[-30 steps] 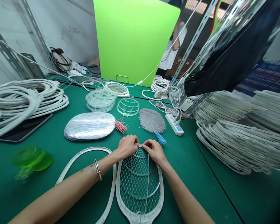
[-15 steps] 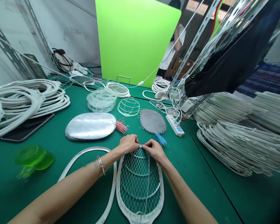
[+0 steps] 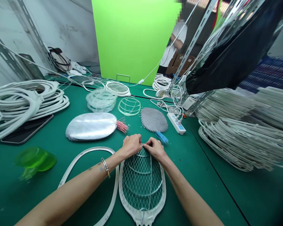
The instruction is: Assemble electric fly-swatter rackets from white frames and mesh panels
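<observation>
In front of me lies a white bug-zapper racket frame [image 3: 164,188] with a metal mesh [image 3: 141,179] and a ribbed spacer grid inside it. My left hand [image 3: 132,144] and my right hand [image 3: 155,148] meet at its far, rounded end. Each one is closed in a pinch on the tip there, the fingertips almost touching. The exact bit between the fingers is too small to make out. Under my left forearm, a bare white racket ring [image 3: 72,164] lies beside the frame.
Beyond my hands lie a stack of silver mesh [image 3: 91,125], a grey mesh stack [image 3: 154,120], clear spacer grids [image 3: 101,100] and a power strip [image 3: 176,124]. White rings [image 3: 49,108] and a phone [image 3: 25,131] are left, stacked frames [image 3: 245,141] right. A person [image 3: 176,37] stands behind the green board [image 3: 134,40].
Both hands stay pinched at the frame's far end, with slight finger shifts. The view has moved a little, so more of the frame's near neck shows. The person behind has shifted.
</observation>
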Demonstrator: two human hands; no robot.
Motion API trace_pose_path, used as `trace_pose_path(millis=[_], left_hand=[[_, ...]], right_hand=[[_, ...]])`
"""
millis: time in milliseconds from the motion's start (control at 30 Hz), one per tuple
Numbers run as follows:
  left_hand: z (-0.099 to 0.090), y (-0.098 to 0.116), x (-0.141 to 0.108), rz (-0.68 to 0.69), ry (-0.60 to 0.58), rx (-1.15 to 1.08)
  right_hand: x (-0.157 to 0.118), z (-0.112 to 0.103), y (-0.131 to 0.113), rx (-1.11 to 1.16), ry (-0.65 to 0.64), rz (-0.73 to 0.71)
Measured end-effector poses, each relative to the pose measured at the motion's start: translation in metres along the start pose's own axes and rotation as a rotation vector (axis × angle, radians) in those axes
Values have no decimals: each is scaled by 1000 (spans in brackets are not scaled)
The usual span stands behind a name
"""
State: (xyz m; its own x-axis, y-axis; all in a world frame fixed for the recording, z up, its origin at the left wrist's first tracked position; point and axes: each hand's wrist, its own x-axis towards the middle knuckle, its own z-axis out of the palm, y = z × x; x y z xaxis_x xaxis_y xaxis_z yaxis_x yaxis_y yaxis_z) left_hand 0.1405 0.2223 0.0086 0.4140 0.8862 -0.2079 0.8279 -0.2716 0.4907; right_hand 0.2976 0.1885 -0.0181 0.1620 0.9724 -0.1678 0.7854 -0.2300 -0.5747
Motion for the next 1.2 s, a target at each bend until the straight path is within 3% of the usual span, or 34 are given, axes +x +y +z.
trace_pose_path(millis=[167,300,400,467,533,567,667,800,1000,1200], left_hand=[[0,-1,-7,42,72,-26],[-16,-8,-22,105,154,-100],[-27,-19,-60,225,156,-145],[-27,-29,-95,387,51,-172],[-18,-39,-130,655,-69,-181],[-11,-43,-146,735,-81,-148],[13,-50,-172,859,-84,2],[27,-48,-174,879,-66,84],[21,-46,-168,913,-51,84],[15,-47,-165,860,7,33]], right_hand=[[9,-2,-4,42,0,-28],[-13,-16,-8,111,162,-88],[-74,-28,-3,132,325,-145],[-131,-28,3,121,362,-192],[-188,-19,7,95,327,-274],[-211,-12,9,34,297,-410],[-254,10,12,-127,229,-625],[-258,21,11,-178,227,-652],[-251,16,10,-129,192,-640],[-251,17,12,-108,154,-635]])
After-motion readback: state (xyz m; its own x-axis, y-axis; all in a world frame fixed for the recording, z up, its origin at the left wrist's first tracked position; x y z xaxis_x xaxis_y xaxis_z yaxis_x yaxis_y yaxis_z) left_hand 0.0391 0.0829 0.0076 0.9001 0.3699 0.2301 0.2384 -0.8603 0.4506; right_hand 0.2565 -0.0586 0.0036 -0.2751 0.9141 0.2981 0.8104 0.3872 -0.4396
